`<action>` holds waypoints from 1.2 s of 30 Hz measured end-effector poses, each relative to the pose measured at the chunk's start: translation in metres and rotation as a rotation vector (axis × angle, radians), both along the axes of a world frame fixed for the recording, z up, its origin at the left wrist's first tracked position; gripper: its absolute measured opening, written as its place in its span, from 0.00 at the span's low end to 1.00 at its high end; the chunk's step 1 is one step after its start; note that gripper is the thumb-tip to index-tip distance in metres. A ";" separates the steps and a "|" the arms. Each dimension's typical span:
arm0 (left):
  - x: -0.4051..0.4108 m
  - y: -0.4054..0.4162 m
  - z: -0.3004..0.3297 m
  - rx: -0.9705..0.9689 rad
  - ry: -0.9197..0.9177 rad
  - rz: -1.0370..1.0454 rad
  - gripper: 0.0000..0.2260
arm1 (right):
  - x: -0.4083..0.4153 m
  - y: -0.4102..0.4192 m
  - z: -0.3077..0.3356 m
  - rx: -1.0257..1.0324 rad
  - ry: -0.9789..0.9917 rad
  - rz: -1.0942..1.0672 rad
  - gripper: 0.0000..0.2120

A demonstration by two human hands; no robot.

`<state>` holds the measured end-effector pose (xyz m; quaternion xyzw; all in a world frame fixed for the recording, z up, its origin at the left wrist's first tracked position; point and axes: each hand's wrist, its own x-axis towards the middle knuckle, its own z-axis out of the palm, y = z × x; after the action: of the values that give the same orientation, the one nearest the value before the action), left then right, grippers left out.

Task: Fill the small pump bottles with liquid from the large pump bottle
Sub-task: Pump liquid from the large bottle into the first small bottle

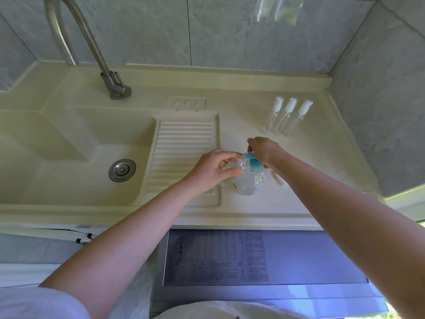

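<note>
The large pump bottle [251, 180], clear with a blue pump head [254, 163], stands on the counter right of the ribbed drainboard. My right hand [264, 150] sits on top of the pump head with its fingers curled over it. My left hand [213, 169] grips a small clear bottle [241, 161], its open neck held against the blue nozzle. Three more small pump bottles [288, 117] with white caps stand in a row at the back right. A blurred pale piece [278, 179] lies under my right wrist; I cannot tell what it is.
The cream sink basin [69, 143] with a metal drain [122, 170] lies to the left, and a steel tap [115, 86] rises behind it. Tiled walls close the back and right side. Below the counter edge sits a grey appliance top [264, 256].
</note>
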<state>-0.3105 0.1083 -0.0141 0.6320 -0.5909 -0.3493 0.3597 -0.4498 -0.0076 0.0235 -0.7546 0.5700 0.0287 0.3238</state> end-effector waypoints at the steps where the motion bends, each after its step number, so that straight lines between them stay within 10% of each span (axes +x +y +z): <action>1: 0.000 0.000 0.001 -0.004 0.005 0.002 0.21 | 0.001 0.000 0.001 0.016 0.009 -0.009 0.14; 36: -0.001 0.001 -0.001 -0.012 0.060 0.022 0.21 | 0.000 -0.005 -0.011 -0.092 0.023 0.004 0.15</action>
<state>-0.3116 0.1096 -0.0152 0.6254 -0.5751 -0.3606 0.3848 -0.4500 -0.0129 0.0128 -0.7694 0.5730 0.0119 0.2822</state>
